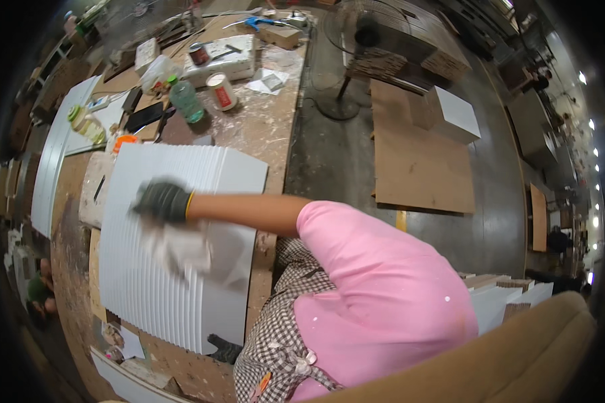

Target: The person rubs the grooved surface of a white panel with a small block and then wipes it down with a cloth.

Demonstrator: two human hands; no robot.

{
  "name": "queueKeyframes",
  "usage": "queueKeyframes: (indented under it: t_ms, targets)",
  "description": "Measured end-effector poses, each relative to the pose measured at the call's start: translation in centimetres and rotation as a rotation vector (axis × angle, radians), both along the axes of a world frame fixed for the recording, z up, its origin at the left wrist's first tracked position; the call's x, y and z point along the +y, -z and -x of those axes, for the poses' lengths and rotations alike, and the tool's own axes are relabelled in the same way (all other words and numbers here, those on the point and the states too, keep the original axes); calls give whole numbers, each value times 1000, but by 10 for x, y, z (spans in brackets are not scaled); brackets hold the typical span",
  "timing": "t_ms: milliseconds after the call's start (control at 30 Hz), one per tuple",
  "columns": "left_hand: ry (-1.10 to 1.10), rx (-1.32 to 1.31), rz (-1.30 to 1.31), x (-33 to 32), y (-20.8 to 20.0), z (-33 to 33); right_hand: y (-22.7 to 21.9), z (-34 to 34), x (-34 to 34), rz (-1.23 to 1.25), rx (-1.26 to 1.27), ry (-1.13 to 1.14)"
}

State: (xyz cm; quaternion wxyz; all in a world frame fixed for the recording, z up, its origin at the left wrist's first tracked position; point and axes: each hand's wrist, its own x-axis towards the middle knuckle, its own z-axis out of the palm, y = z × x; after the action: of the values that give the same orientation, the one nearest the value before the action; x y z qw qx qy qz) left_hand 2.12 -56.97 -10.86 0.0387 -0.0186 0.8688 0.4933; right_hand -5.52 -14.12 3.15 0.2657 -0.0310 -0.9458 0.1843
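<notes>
Many white boards [235, 176] lie overlapped on the worktable, their edges forming a row of parallel ridges. Over them my right hand [165, 201], in a dark glove with a yellow cuff edge, is closed on a pale cloth [181, 250]. Hand and cloth are smeared by motion, and the cloth hangs down onto the boards. At the lower corner of the boards, my left hand [224, 350] in a dark glove grips the edge. Its wrist is hidden behind the checked apron [282, 322].
The paint-spattered worktable [275, 111] also bears a green bottle [185, 99], a white can [222, 92], a dark phone [144, 117], a yellow-green bottle [86, 125] and a blue tool [254, 23]. A standing fan [339, 101] and a brown board [423, 164] with a white box [453, 114] occupy the floor.
</notes>
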Motion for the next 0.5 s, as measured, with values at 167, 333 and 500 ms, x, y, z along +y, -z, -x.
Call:
queueKeyframes:
  t_ms: [167,333,500]
  targets:
    - [-190,-78,-180,-16,19,-5,23,-37,10,128,-124,398]
    - [-63,93,-224,8,14,-15,37,-6,-146,52,-287,-77]
    - [-118,184,-278,-42,77,-8,3,49,-290,140,-182,-774]
